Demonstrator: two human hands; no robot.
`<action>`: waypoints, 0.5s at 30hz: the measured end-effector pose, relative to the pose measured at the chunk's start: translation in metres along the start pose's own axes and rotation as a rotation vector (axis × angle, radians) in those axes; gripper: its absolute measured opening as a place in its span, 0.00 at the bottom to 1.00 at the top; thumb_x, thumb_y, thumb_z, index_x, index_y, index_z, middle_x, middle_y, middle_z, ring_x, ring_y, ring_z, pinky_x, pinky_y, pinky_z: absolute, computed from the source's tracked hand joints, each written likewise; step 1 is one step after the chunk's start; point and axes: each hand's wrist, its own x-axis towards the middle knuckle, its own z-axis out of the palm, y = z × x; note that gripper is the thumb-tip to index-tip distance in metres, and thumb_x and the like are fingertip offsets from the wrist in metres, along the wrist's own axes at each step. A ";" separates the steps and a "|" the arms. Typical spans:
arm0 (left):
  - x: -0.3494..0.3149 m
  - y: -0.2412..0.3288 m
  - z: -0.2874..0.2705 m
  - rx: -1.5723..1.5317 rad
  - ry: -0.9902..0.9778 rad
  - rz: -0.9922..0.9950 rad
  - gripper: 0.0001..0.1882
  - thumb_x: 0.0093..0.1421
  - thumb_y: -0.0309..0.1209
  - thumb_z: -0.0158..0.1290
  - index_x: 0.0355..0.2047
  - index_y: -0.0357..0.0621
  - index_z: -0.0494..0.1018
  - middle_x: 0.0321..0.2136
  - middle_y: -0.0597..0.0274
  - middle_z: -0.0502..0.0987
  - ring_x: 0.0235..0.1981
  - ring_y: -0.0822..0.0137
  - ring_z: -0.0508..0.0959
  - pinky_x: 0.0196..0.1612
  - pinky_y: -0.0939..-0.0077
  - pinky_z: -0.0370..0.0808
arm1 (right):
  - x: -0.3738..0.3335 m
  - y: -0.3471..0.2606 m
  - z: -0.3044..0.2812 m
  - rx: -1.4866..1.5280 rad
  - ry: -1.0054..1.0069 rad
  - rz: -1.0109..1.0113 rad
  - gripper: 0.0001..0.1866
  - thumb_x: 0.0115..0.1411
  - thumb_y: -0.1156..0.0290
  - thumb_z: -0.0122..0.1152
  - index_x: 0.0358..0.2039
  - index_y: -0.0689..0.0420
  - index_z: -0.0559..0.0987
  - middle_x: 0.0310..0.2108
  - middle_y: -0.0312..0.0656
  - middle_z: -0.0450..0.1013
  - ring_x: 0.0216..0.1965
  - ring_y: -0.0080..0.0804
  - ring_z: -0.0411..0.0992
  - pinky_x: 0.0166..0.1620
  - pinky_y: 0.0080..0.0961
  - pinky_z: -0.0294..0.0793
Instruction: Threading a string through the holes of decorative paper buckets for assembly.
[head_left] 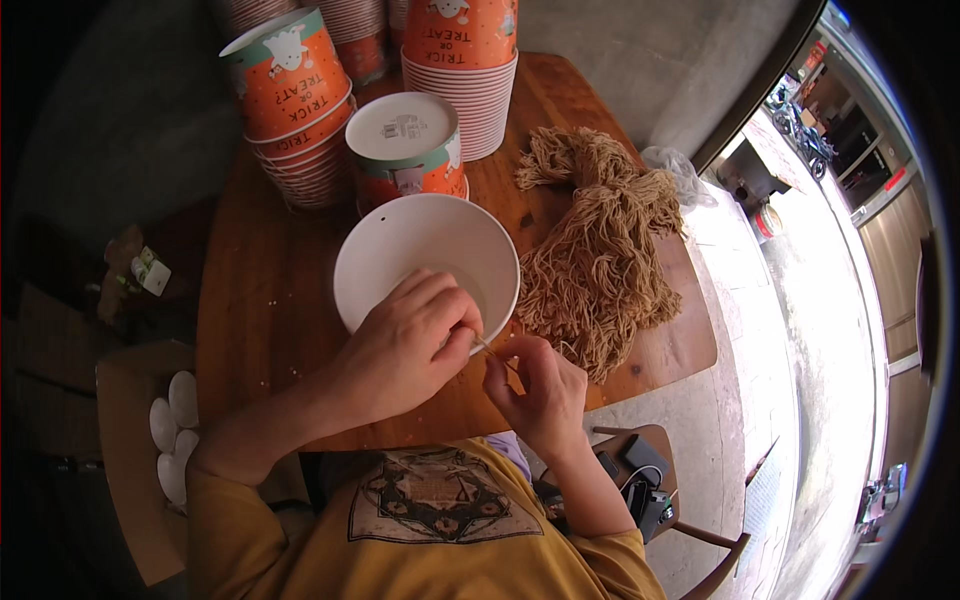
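Note:
A paper bucket [372, 262] with a white inside stands at the near part of the table, its mouth toward me. A small hole shows in its far left wall. My left hand [415, 335] reaches over the near rim, its thumb and fingers pinched on a thin brown cord [485, 346]. Just outside the rim at the near right, my right hand [540, 390] pinches the same cord, which runs between the two hands. The fingertips of the left hand are partly hidden. Right of the bucket lies a big tangled bundle of brown cords [610, 265].
Behind the bucket stands an upside-down orange bucket [405, 130]. Tall bucket stacks [300, 110] [460, 100] rise at the back of the wooden table [270, 345]. A cardboard box [130, 470] with white round pieces sits lower left. A chair [650, 450] holding dark devices is lower right.

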 end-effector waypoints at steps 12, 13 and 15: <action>-0.003 0.004 0.001 0.137 0.057 0.065 0.07 0.53 0.19 0.54 0.31 0.42 0.67 0.30 0.58 0.71 0.36 0.53 0.72 0.42 0.60 0.72 | -0.014 -0.006 0.008 0.069 0.002 0.047 0.09 0.53 0.77 0.67 0.33 0.55 0.74 0.21 0.40 0.72 0.20 0.37 0.73 0.23 0.29 0.70; -0.003 0.003 0.002 0.144 0.072 0.074 0.08 0.53 0.19 0.54 0.31 0.42 0.67 0.30 0.58 0.70 0.36 0.53 0.72 0.42 0.61 0.72 | -0.016 -0.007 0.010 0.070 0.002 0.044 0.09 0.53 0.77 0.67 0.33 0.55 0.74 0.21 0.40 0.72 0.20 0.37 0.73 0.23 0.29 0.70; -0.002 0.002 0.002 0.153 0.089 0.084 0.08 0.53 0.19 0.54 0.31 0.42 0.67 0.30 0.58 0.70 0.36 0.54 0.72 0.42 0.61 0.72 | -0.017 -0.009 0.012 0.115 0.007 0.108 0.09 0.55 0.77 0.66 0.32 0.56 0.74 0.21 0.41 0.71 0.21 0.39 0.73 0.24 0.31 0.71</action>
